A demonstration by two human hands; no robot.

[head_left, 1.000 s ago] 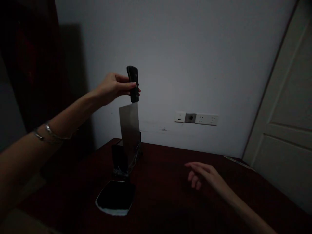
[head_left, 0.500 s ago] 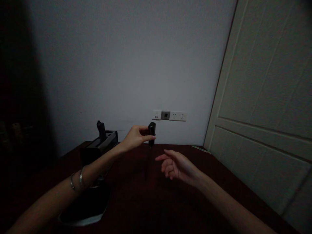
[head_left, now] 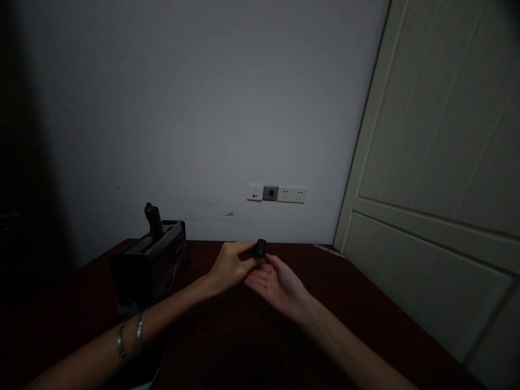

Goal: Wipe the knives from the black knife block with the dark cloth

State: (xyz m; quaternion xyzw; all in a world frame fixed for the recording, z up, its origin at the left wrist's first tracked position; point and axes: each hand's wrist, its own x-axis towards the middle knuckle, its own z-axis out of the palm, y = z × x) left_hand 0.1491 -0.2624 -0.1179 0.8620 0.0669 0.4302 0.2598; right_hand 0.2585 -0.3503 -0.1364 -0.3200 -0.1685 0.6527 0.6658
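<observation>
My left hand (head_left: 232,265) is closed around the black handle of a knife (head_left: 260,248), thumb and fingers pinching it above the table. The handle points up toward me, and its blade is hidden behind the hands. Just right of and below the handle, my right hand (head_left: 280,286) is palm up with its fingers stretched out. Its fingertips reach under the left hand; whether they touch the knife I cannot tell. A black knife block (head_left: 150,262) stands to the left, with another black handle (head_left: 153,221) sticking up from its top.
The dark red table (head_left: 227,336) meets a pale wall (head_left: 203,108) at the back. Wall sockets (head_left: 276,193) sit just above the table's far edge. A white panelled door (head_left: 430,162) rises along the right side. A flat strip (head_left: 329,251) lies at the back right corner.
My left hand has lowered the knife and tipped its handle toward me. My right hand has turned palm up, its fingers straightened, and come in beside the left. The view has shifted slightly right.
</observation>
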